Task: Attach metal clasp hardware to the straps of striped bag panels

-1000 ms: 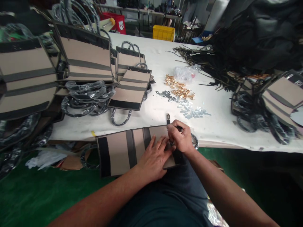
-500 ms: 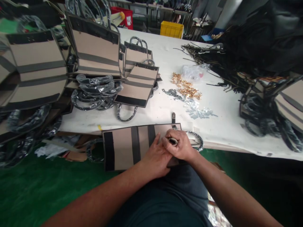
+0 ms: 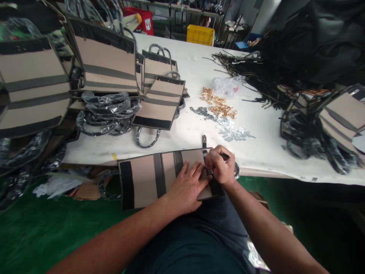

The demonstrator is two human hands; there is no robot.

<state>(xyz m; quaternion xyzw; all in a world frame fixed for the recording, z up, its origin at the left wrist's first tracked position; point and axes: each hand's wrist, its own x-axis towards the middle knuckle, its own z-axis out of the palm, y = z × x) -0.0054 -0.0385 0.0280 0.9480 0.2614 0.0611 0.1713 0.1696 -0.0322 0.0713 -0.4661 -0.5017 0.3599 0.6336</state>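
A beige bag panel with dark bands (image 3: 144, 179) lies unfolded across the table's front edge and my lap. My left hand (image 3: 188, 186) rests flat on its right part, fingers spread. Beside it, my right hand (image 3: 221, 165) is closed around a dark-handled tool (image 3: 224, 156), whose lower end is hidden near the panel's right side. A small dark strap with a metal piece (image 3: 204, 140) sticks out beyond the panel's far edge. One wrapped loop handle (image 3: 108, 184) shows at the panel's left end, another partly behind my right hand.
Gold metal pieces (image 3: 218, 104) and silver pieces (image 3: 235, 133) lie on the white table (image 3: 182, 133). Several similar bag panels (image 3: 107, 57) with wrapped handles stand at the left, more (image 3: 342, 110) at the right. Black straps (image 3: 242, 68) spread at the back right.
My left hand's fingers have spread flat on the panel. My right hand has moved slightly away from the left, its tool now tilted differently. The whole view has shifted a little.
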